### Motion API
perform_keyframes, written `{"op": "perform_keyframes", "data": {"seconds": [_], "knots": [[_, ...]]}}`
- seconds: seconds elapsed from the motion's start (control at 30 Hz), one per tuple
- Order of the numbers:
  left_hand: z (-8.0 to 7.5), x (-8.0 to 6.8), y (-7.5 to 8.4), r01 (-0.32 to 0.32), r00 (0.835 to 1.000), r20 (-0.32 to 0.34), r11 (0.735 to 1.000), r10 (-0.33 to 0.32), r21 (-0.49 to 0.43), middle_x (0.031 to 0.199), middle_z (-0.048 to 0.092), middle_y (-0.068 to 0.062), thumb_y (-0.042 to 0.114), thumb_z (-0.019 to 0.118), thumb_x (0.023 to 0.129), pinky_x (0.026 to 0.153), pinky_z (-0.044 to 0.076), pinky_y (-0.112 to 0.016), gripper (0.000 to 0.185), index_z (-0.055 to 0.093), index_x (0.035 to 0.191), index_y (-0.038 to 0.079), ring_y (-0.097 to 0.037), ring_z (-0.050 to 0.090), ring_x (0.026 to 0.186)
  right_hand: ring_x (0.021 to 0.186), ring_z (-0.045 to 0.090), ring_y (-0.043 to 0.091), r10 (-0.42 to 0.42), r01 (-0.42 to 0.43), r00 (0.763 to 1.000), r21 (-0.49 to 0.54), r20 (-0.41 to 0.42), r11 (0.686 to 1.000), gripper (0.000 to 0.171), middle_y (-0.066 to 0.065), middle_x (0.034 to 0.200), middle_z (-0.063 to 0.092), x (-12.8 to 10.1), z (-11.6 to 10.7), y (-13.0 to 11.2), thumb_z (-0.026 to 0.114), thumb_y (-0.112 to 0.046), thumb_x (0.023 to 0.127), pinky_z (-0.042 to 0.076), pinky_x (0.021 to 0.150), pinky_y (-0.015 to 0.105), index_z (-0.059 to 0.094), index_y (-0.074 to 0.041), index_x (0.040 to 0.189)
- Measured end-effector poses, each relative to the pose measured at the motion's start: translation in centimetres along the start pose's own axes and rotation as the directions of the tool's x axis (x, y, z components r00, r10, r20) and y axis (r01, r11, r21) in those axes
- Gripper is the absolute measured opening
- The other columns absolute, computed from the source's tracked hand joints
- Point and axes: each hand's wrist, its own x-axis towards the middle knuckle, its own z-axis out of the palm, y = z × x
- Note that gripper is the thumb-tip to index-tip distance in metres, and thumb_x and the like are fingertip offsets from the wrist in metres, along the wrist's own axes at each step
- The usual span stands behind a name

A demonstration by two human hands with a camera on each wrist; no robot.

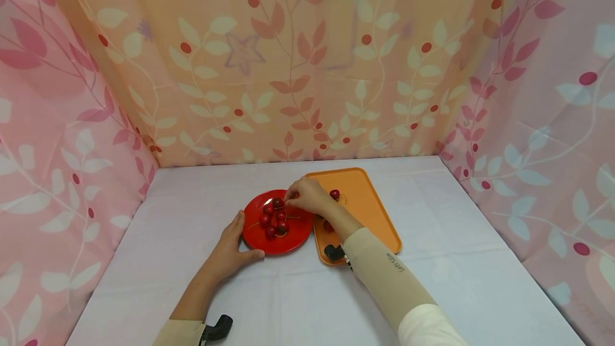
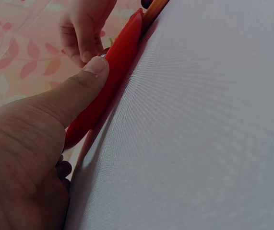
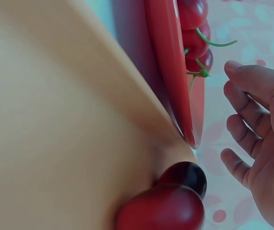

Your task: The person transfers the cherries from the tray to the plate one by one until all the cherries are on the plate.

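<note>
A round red plate (image 1: pixel 301 234) holds several dark red cherries (image 1: pixel 270 222), some with green stems. My left hand (image 1: pixel 229 252) touches the plate's left and near rim with fingers and thumb spread; in the left wrist view its straight thumb (image 2: pixel 77 88) lies along the rim. Over the plate's right side reaches my right hand (image 1: pixel 307 196). In the right wrist view its fingers (image 3: pixel 244 129) are loosely bent, with nothing between them, just apart from the cherry stems. Beside the plate, an orange tray (image 1: pixel 367 212) carries a cherry (image 1: pixel 334 194) near its far end and more cherries (image 3: pixel 160 208) close to the plate.
Both objects lie on a white-covered table (image 1: pixel 192 218). Floral curtains (image 1: pixel 288 68) enclose the back and both sides. A black wrist device (image 1: pixel 333 252) on my right arm hangs over the tray's near edge, and my right forearm covers part of the tray.
</note>
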Motion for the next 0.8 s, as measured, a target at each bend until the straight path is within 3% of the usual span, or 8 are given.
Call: {"op": "perform_keyframes", "data": {"seconds": [0.27, 0.6, 0.8], "knots": [[-0.1, -0.1, 0.1, 0.004, 1.000, 0.003, 1.000, -0.004, -0.005, 0.174, 0.006, -0.008, 0.061, 0.085, 0.073, 0.116, 0.036, -0.063, 0.131, 0.003, 0.166, 0.019, -0.039, 0.010, 0.157, 0.098, 0.056, 0.013, -0.013, 0.013, 1.000, -0.031, -0.017, 0.999, 0.005, -0.017, 0.092, 0.071, -0.4, -0.9, 0.5, 0.076, -0.031, 0.094, 0.053, 0.085, 0.026, 0.080, -0.029, 0.097], [0.0, -0.1, 0.4, -0.011, 1.000, -0.008, 1.000, 0.011, -0.007, 0.174, 0.007, -0.007, 0.057, 0.086, 0.074, 0.115, 0.038, -0.062, 0.130, 0.004, 0.166, 0.018, -0.038, 0.010, 0.157, 0.097, 0.055, 0.016, -0.020, 0.017, 0.997, -0.042, -0.075, 0.999, 0.008, -0.015, 0.094, 0.072, -1.8, -3.1, 0.6, 0.076, -0.026, 0.094, 0.051, 0.085, 0.029, 0.081, -0.024, 0.100], [0.0, 0.0, 0.3, -0.019, 1.000, -0.010, 1.000, 0.019, 0.001, 0.173, 0.007, -0.008, 0.057, 0.086, 0.074, 0.115, 0.037, -0.063, 0.130, 0.005, 0.166, 0.016, -0.039, 0.011, 0.157, 0.097, 0.055, 0.017, -0.047, 0.036, 0.991, -0.095, -0.122, 0.995, 0.011, -0.010, 0.097, 0.075, -2.6, -4.7, 1.0, 0.076, -0.025, 0.094, 0.043, 0.097, 0.040, 0.082, -0.020, 0.101]]}}
